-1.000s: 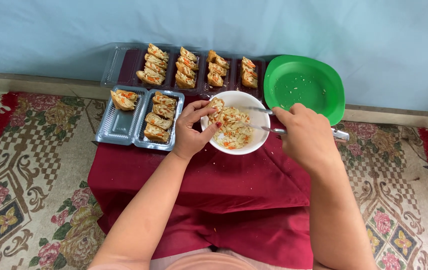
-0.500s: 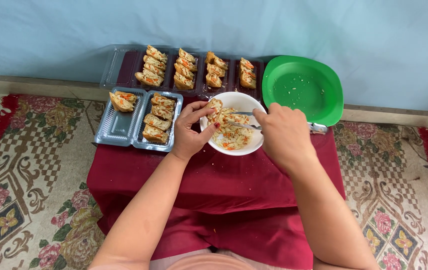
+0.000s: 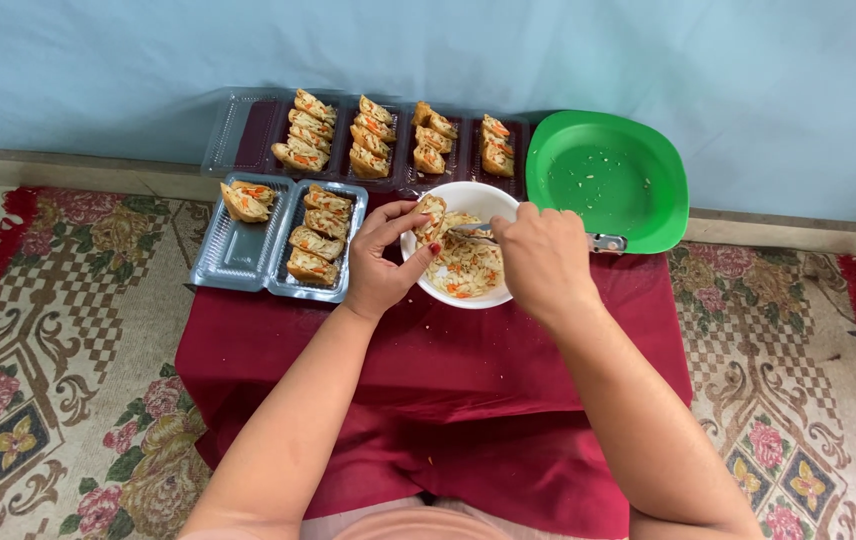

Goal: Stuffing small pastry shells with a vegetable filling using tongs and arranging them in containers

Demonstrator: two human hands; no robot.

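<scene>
Red cloth (image 3: 428, 380) on carpet, blue wall behind | frame centre: left hand (image 3: 385, 262) fingers pinch pastry shell (image 3: 432, 211) over bowl (image 3: 460, 293) | right hand (image 3: 540, 256) fingers closed on spoon (image 3: 475, 230) | step: filling shell | trays (image 3: 270, 240) upper left.

Bowl (image 3: 468, 270) on cloth (image 3: 448, 380), plate (image 3: 613, 180) right of it, trays (image 3: 248, 250) left, tray row (image 3: 388, 140) behind

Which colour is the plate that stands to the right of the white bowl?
The plate is bright green, seen in the head view, beside the white bowl.
</scene>
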